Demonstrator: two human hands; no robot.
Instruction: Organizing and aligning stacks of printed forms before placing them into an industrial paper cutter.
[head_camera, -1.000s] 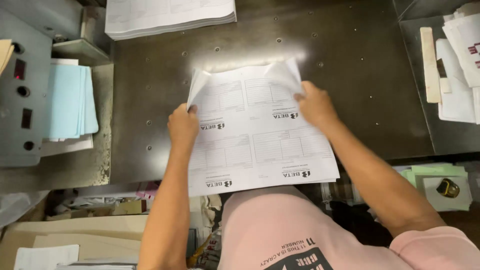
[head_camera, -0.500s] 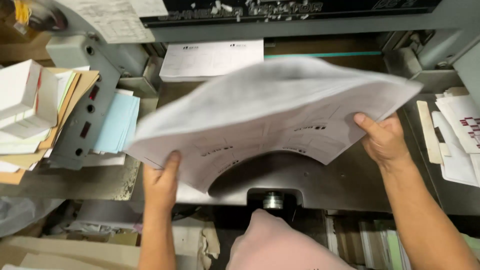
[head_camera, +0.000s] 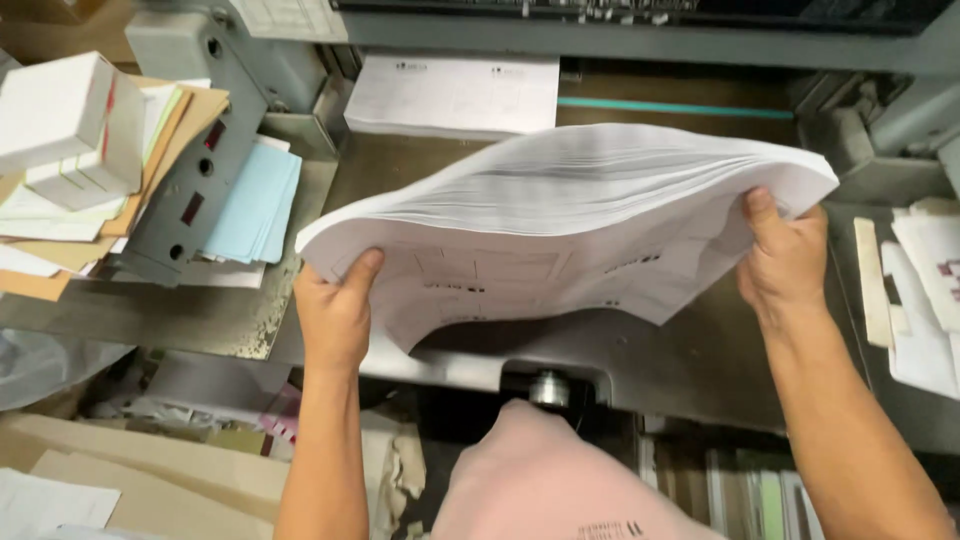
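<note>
So the big grey metal machine table (head_camera: 700, 360) fills most of what's in front of me, scuffed and dark, with the machine's back wall across the top. Above it I've got a thick stack of white printed sheets (head_camera: 570, 215) lifted clear of the surface, bowed up in the middle like an arch so the edges fan out in layers you can count along the top. The underside facing me shows faint printed boxes and small dark marks, too blurry to make out. Further back, a second flat pile of printed sheets (head_camera: 455, 95) lies against the rear of the table. Off to the side there's a pale blue paper pile (head_camera: 255, 205) beside a grey control panel (head_camera: 195, 160), plus some white boxes (head_camera: 70, 115) on top of loose card. My left hand (head_camera: 335, 315) is clamped on the stack's near left corner, thumb on top; my right hand (head_camera: 785, 260) grips the right edge the same way.
</note>
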